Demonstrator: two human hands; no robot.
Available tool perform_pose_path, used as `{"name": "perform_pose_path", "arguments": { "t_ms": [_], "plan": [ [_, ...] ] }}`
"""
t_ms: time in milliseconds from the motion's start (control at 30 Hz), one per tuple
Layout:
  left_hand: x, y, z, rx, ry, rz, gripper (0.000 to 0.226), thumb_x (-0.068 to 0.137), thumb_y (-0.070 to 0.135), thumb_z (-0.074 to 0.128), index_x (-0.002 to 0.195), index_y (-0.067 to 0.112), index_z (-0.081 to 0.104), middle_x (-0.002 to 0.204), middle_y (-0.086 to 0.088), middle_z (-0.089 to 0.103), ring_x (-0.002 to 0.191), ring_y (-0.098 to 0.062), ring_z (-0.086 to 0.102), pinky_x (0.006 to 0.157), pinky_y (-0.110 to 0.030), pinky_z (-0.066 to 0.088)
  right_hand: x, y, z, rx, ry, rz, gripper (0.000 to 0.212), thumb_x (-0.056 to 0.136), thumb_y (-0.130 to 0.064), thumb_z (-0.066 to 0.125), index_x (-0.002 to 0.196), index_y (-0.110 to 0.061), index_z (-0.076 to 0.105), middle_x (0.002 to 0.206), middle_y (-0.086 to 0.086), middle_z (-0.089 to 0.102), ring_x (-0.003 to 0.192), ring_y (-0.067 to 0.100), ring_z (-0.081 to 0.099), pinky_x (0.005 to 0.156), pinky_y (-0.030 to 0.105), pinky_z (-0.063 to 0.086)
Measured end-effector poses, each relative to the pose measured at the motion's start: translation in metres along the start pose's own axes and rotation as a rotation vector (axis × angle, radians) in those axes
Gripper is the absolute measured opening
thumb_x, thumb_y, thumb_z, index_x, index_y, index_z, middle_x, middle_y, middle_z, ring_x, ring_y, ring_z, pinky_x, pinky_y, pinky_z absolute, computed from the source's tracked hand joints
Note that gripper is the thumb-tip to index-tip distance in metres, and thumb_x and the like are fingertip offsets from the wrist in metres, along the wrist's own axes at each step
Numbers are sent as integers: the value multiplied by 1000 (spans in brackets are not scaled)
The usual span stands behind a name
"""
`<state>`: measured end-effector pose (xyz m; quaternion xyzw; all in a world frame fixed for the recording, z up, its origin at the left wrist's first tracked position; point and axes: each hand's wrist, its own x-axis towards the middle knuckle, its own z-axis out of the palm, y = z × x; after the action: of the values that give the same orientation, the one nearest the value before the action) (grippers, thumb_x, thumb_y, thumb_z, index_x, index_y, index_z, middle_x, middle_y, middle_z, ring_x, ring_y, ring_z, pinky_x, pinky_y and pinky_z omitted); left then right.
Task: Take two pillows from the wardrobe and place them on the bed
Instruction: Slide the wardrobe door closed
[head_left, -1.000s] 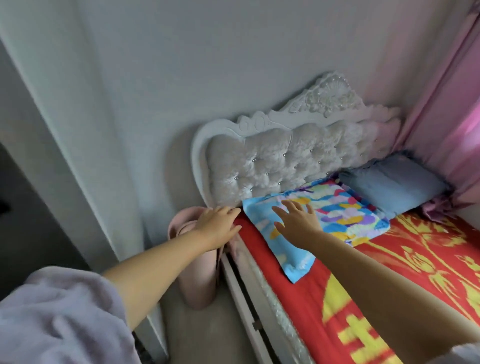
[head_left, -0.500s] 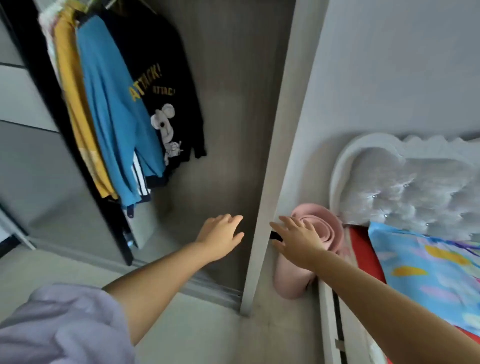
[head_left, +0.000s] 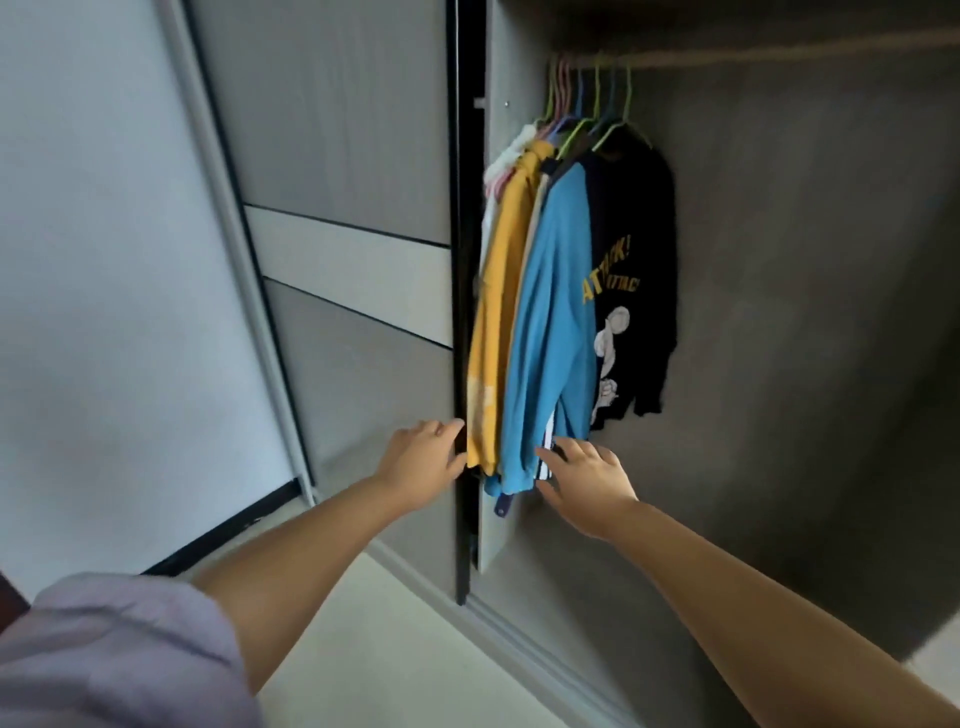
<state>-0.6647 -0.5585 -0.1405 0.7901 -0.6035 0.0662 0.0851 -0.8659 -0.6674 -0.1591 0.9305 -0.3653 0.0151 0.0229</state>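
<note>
Both arms reach toward the open wardrobe. The left hand, fingers loose, touches the black door edge; the right hand (fingers spread, holding nothing) hovers just under the hanging shirts. Pillows are not visible.

**Your sleeve and bare arms**

You wear a loose pale lilac sleeve, soft and wrinkled, ending above your left elbow. Below it your left forearm is bare down to the grip. Your right forearm is bare as well, with no sleeve showing.
</note>
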Motion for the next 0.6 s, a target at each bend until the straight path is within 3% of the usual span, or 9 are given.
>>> {"name": "perform_pose_path", "arguments": {
  "t_ms": [133,400,467,600],
  "plan": [
    [40,-66,-27,16,17,-61,52,97,38,40,144,18,32,135,-11,52,125,-27,47,97,-37,42,68,-48,-19,18,15,-36,54,100,-43,31,150,-27,20,155,6,26,142,26,25,114,48,25],
    [167,-104,-50,26,140,13,52,95,34,42,142,15,32,133,-13,49,121,-32,48,97,-40,40,205,-58,-50,204,138,39,66,98,-45,37,152,-21,7,153,6,29,138,27,33,104,46,41],
    [209,-109,-55,65,221,22,53,94,30,44,143,17,30,141,-13,42,130,-29,39,106,-44,32,242,-56,-52,322,190,93,70,97,-44,42,152,-22,5,152,7,30,134,27,38,98,44,47],
    [279,-121,-61,74,400,-14,72,89,9,49,151,21,13,160,-11,5,148,-24,2,117,-53,3,310,-51,-57,641,258,180,79,95,-43,49,151,-31,-6,157,8,21,123,26,53,81,33,51]
  ]
}}
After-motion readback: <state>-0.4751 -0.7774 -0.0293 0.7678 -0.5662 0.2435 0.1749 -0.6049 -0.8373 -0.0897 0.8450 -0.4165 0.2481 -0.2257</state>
